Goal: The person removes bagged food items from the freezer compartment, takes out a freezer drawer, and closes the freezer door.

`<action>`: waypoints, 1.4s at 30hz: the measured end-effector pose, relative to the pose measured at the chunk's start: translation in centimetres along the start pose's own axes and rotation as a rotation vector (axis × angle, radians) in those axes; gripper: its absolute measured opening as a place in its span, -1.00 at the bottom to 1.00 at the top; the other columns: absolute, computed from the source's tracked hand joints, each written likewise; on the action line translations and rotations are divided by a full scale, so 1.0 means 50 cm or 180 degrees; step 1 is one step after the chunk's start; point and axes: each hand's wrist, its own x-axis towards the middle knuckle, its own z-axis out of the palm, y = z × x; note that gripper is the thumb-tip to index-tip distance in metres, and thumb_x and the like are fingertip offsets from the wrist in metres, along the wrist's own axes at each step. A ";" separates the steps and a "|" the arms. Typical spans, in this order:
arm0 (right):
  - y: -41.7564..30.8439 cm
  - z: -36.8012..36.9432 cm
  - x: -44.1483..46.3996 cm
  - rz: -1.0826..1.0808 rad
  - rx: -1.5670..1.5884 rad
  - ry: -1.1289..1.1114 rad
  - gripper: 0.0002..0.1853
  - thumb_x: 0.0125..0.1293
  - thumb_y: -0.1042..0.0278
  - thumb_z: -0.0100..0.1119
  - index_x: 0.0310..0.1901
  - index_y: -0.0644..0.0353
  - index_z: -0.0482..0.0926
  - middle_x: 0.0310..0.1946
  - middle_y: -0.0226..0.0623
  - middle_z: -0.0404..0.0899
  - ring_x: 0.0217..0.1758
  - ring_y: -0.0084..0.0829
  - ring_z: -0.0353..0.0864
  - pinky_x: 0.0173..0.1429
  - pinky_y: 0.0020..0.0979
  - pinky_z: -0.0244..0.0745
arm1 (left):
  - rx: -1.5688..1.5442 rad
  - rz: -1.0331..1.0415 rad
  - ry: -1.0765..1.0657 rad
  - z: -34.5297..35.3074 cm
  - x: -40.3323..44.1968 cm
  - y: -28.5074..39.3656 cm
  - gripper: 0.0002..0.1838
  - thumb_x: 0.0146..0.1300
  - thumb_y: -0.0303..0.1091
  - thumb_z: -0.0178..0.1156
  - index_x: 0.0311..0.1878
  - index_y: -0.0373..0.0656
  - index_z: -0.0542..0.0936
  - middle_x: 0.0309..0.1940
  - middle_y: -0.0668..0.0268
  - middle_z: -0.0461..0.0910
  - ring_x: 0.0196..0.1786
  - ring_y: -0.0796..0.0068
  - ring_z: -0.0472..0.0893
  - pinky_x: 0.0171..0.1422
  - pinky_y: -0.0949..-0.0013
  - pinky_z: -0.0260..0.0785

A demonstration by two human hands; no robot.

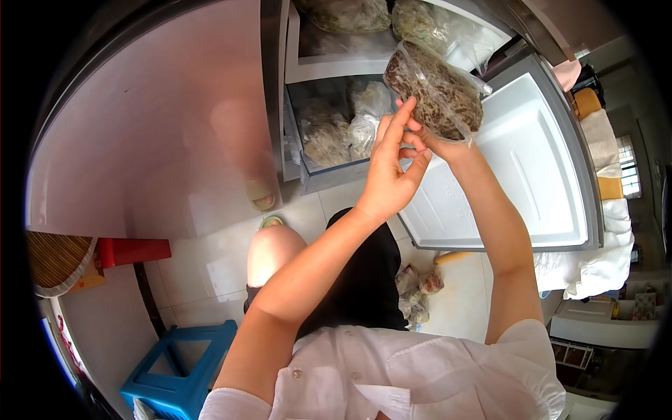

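Note:
A clear plastic bag [441, 94] packed with dark brown, shredded-looking food is held up in front of the open freezer. My right hand [439, 142] grips its lower end; most of those fingers are hidden behind the bag. My left hand [393, 171] is just to the left, its fingers apart and partly bent, with a fingertip at the bag's near edge. Whether that fingertip presses on the plastic, I cannot tell. Below and behind, the pulled-out lower drawer [336, 170] holds several plastic-wrapped bundles [323, 133].
An upper drawer [336, 68] contains more bagged food. The freezer door [518, 161] stands open on the right. Small bags [414, 294] lie on the floor beside my knee. A blue stool [175, 367] is at lower left, below a red box [133, 252].

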 end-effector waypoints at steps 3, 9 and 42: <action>-0.018 0.005 0.007 0.0838 0.1286 0.0286 -0.67 0.29 0.36 0.14 0.07 0.20 0.46 -0.04 -0.23 0.54 0.01 -0.36 0.55 0.10 -0.35 0.52 | 0.0722 0.0412 0.0139 -0.001 0.000 -0.002 -0.16 0.10 -0.72 0.15 0.46 -0.08 0.10 0.01 0.31 0.24 -0.13 0.53 0.39 0.01 0.48 0.39; -0.013 0.005 0.004 0.0654 0.1603 0.0729 -0.69 0.35 0.35 0.01 0.07 0.29 0.46 -0.04 -0.24 0.55 -0.01 -0.36 0.56 0.10 -0.35 0.47 | 0.0362 0.0259 0.0572 0.009 0.011 -0.003 -0.23 0.24 -0.36 0.22 0.46 -0.12 0.09 0.12 0.27 0.24 0.03 0.45 0.40 0.03 0.44 0.37; -0.128 0.007 -0.007 0.0708 0.0172 0.0043 -0.37 0.18 0.15 0.26 0.21 0.33 0.35 0.11 -0.15 0.44 0.20 -0.41 0.36 0.26 -0.40 0.22 | -0.2133 -0.1695 0.0861 -0.082 0.060 -0.005 -0.64 0.33 -0.14 0.07 0.11 -0.09 0.42 -0.10 0.38 0.52 -0.18 0.57 0.49 -0.21 0.46 0.33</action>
